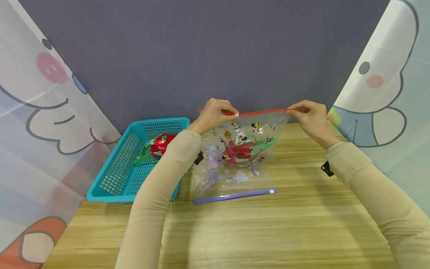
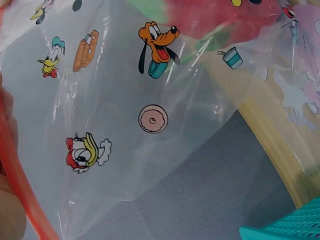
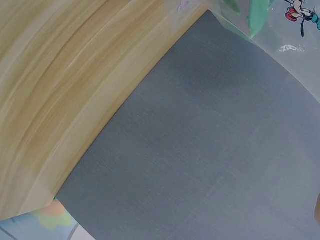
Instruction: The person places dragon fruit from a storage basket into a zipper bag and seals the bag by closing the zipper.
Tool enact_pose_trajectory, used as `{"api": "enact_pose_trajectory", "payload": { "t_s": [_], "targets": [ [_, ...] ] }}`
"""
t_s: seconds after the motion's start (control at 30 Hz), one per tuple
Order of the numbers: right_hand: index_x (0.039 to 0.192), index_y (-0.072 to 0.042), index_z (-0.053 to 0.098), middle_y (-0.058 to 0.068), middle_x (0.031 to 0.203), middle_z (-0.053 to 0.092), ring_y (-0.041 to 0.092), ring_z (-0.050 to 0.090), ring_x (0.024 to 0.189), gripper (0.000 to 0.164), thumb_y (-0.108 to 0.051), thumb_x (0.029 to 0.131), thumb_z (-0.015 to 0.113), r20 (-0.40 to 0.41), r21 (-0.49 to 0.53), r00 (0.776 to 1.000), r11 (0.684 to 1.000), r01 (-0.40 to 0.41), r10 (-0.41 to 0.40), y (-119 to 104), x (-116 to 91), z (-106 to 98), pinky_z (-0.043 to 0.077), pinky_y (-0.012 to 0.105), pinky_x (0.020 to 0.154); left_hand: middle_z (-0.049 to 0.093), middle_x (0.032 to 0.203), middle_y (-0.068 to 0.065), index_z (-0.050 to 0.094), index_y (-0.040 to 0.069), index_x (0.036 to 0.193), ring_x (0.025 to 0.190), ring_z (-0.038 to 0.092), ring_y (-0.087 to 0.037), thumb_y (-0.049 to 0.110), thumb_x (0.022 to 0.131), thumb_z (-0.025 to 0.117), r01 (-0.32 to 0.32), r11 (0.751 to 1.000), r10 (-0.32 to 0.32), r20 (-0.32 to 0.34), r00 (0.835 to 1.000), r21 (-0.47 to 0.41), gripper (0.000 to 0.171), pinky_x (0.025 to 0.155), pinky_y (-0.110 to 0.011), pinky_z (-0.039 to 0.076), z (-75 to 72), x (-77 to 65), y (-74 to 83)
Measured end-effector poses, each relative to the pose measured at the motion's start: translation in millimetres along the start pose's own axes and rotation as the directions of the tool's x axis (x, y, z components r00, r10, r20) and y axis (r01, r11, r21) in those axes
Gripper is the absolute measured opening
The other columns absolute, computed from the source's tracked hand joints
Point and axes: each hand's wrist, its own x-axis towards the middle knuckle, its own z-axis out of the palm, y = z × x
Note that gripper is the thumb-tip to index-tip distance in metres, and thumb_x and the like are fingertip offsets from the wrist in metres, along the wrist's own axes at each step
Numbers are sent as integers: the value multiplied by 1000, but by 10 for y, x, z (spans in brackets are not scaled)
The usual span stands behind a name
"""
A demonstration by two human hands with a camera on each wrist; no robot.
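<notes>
A clear zip bag [image 1: 279, 125] printed with cartoon characters hangs upright by its red zip strip [image 1: 263, 112]. My left hand [image 1: 213, 115] pinches the strip at the white slider [image 1: 236, 114], left of the middle. At the strip's right end, my right hand [image 1: 310, 117] pinches the corner between thumb and fingers. Inside the bag lies a pinkish-red and green thing [image 1: 231, 151], its exact kind blurred by the plastic. The left wrist view shows the printed film [image 2: 120, 95] close up, and some left fingers [image 2: 10, 217] beside the red strip.
A second clear bag [image 1: 221, 186] with a purple zip lies flat on the wooden table [image 1: 268, 228], partly under the hanging one. On the left stands a turquoise basket [image 1: 111, 198] holding a red artificial flower [image 1: 159, 145] with green leaves. A grey wall [image 1: 208, 52] rises behind.
</notes>
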Motion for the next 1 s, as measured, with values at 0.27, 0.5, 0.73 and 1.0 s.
{"api": "enact_pose_trajectory", "payload": {
  "t_s": [0.27, 0.5, 0.73, 1.0],
  "targets": [
    [83, 0, 71, -27, 67, 62, -5, 61, 63, 4, -1, 79, 69, -4, 5, 1000, 1000, -12, 12, 20, 17, 4, 42, 11, 53, 70, 79, -3, 75, 7, 85, 62, 59, -9, 12, 80, 71, -100, 994, 103, -84, 991, 48, 9, 54, -20, 43, 17, -57, -60],
    [81, -3, 72, -26, 66, 62, -6, 60, 62, 5, 1, 78, 69, -10, 31, 1000, 1000, -2, 2, 32, 34, 4, 44, 10, 56, 69, 78, -2, 75, 8, 85, 61, 58, -9, 15, 81, 70, -115, 989, 126, -118, 985, 91, 9, 52, -21, 41, 12, -78, -80],
    [84, -1, 71, -9, 73, 69, -4, 62, 65, 11, -11, 80, 70, -6, -4, 1000, 1000, -7, 7, 21, -4, -14, 46, 12, 58, 69, 78, -2, 75, 8, 85, 60, 58, -10, 15, 80, 71, -105, 990, 116, -126, 985, 92, 10, 52, -21, 41, -18, -103, -93],
    [86, -1, 71, -5, 75, 70, -3, 62, 66, 12, -11, 80, 70, 4, -12, 1000, 1000, -20, 20, 19, -11, -15, 47, 12, 60, 69, 79, -1, 75, 8, 86, 61, 59, -9, 16, 81, 71, -65, 994, 74, -116, 991, 83, 11, 53, -21, 42, -87, -150, -86]
  ]
}}
